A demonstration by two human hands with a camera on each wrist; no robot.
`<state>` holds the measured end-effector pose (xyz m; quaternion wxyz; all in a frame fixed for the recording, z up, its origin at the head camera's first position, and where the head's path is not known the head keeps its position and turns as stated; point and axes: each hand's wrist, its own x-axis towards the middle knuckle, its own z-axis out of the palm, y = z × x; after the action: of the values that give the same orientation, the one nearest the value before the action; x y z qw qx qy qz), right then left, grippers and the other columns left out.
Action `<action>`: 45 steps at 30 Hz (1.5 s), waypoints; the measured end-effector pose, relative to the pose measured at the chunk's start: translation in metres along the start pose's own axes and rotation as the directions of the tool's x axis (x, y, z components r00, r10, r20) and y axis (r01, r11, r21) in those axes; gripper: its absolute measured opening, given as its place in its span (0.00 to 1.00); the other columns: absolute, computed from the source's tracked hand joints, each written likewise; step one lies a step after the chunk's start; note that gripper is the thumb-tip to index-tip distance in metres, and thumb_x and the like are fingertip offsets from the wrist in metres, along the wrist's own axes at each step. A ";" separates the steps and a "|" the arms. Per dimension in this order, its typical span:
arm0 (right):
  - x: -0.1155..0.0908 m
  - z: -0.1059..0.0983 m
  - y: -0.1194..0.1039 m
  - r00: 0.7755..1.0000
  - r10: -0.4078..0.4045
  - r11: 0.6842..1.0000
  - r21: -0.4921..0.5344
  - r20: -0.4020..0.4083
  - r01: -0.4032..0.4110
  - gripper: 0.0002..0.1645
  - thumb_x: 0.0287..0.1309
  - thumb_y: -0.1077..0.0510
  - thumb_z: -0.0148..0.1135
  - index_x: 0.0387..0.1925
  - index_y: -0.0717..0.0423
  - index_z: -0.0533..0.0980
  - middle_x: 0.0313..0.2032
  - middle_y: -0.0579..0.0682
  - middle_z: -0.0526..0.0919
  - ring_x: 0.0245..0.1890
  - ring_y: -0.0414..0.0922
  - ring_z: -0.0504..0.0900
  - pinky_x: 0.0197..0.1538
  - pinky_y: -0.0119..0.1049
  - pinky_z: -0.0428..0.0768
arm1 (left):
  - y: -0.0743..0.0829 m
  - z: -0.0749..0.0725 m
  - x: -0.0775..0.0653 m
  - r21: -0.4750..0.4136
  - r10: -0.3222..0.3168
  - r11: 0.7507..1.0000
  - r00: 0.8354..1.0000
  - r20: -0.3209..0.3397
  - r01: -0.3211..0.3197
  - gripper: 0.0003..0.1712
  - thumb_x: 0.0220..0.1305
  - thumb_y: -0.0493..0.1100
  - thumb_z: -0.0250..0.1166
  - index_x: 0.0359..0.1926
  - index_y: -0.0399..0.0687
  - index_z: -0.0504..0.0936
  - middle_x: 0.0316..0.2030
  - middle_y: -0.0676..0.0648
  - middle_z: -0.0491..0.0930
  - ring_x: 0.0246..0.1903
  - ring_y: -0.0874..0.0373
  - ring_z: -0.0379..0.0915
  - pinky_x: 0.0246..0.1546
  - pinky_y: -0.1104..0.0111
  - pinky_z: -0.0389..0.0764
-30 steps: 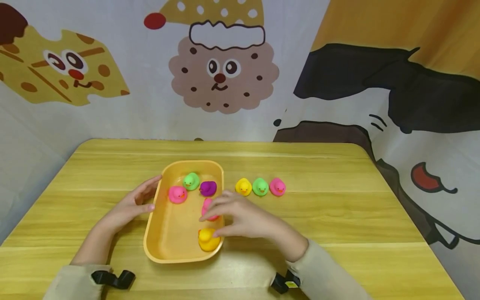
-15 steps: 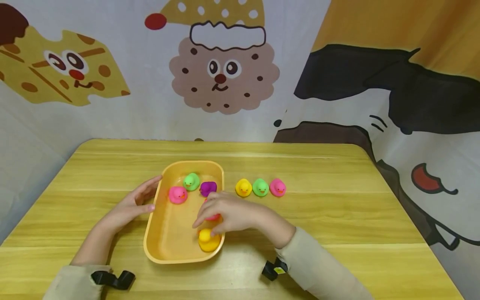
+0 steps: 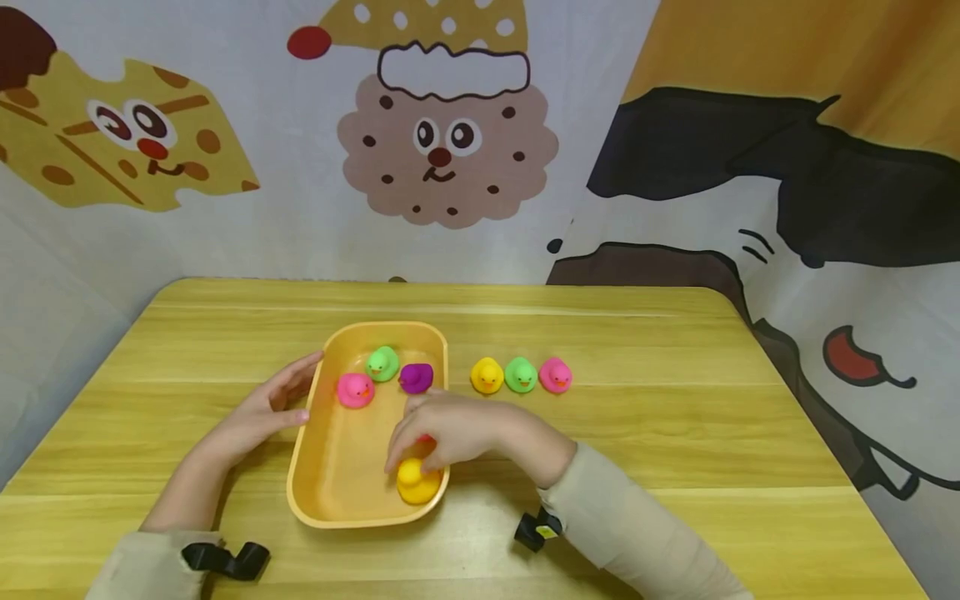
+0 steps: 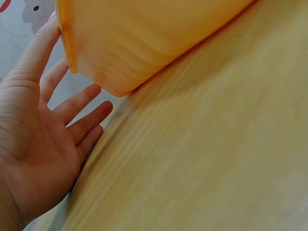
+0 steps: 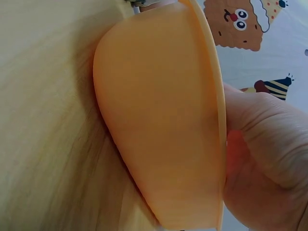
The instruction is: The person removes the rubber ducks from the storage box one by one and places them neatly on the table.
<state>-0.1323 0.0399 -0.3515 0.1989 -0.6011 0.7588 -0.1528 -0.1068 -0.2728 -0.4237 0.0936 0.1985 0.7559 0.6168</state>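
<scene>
An orange plastic tray [image 3: 322, 492] stands on the table with small rubber ducks inside. My left hand [image 3: 262, 408] rests against its left side, the thumb at the rim and the other fingers spread loosely, as the left wrist view shows. Reaching over the right rim, my right hand [image 3: 446, 429] has its thumb and fingers curled around the head of a yellow rubber duck [image 3: 417, 485] on the tray floor. A pink duck [image 3: 424, 438] lies mostly hidden under this hand. In the right wrist view, the tray wall [image 5: 154, 106] hides the fingertips.
Farther back in the tray sit a green duck [image 3: 382, 364], a pink duck [image 3: 355, 390] and a purple duck [image 3: 416, 378]. Right of the tray, yellow [image 3: 487, 376], green [image 3: 521, 375] and pink [image 3: 556, 376] ducks line up on the wooden table [image 3: 675, 433]. A cartoon-printed cloth [image 3: 285, 233] hangs behind.
My right hand has moved slightly left and lower into the tray, its fingers coming around the yellow duck and covering more of the pink one. The left hand and tray have stayed put.
</scene>
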 end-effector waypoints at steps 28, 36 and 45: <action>0.004 0.000 0.002 1.000 -0.028 1.000 0.002 0.012 0.028 0.16 0.51 0.55 0.73 0.44 0.41 0.84 0.43 0.29 0.80 0.41 0.30 0.67 0.47 0.24 0.62 | 0.000 -0.001 0.001 0.013 -0.008 1.000 1.000 -0.004 0.008 0.42 0.64 0.30 0.60 0.74 0.45 0.51 0.68 0.28 0.52 0.60 0.68 0.58 0.55 0.78 0.63; 0.000 0.001 0.004 0.993 -0.064 0.993 0.094 -0.097 0.073 0.16 0.54 0.57 0.70 0.46 0.49 0.82 0.45 0.36 0.80 0.47 0.31 0.70 0.53 0.23 0.64 | 0.001 -0.001 0.000 0.016 -0.012 1.000 1.000 -0.007 0.013 0.42 0.64 0.30 0.60 0.74 0.45 0.51 0.68 0.28 0.53 0.60 0.68 0.59 0.54 0.77 0.64; -0.007 0.001 -0.002 0.966 -0.035 0.987 0.144 -0.254 0.074 0.16 0.55 0.57 0.70 0.46 0.54 0.81 0.46 0.44 0.82 0.51 0.36 0.72 0.62 0.28 0.61 | 0.000 -0.001 0.000 0.017 -0.015 1.000 1.000 -0.005 0.015 0.42 0.64 0.30 0.60 0.74 0.45 0.51 0.68 0.28 0.53 0.60 0.67 0.59 0.54 0.78 0.63</action>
<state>-0.1289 0.0460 -0.3508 0.1422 -0.5807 0.7471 -0.2906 -0.1070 -0.2735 -0.4232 0.0947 0.1924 0.7628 0.6101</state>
